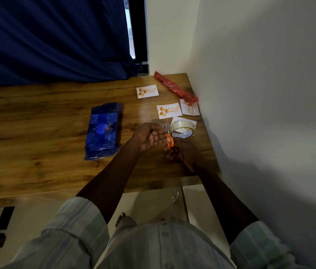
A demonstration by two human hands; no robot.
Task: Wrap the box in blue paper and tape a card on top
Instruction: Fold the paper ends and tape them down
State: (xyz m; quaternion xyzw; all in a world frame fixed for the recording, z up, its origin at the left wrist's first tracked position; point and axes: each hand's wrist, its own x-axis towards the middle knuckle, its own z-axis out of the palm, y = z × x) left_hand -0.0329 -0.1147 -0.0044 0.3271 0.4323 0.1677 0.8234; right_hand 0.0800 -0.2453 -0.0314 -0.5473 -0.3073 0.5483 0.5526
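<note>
The box wrapped in blue paper [102,131] lies on the wooden table [37,117], left of my hands. My left hand [149,135] is turned palm up and pinches a strip of clear tape at its fingertips. Small scissors with orange handles [169,137] are gripped by my right hand [182,153], their blades pointing up at the tape strip. A roll of clear tape [182,129] stands just behind the scissors, on top of a card. Three white greeting cards lie behind it: one [147,91], another [169,110], and a third [190,109] by the wall.
A red roll of wrapping paper [174,87] lies along the far right corner by the white wall [260,94]. A dark blue curtain [52,39] hangs behind the table. A scrap of paper [175,198] lies on the floor below the table edge.
</note>
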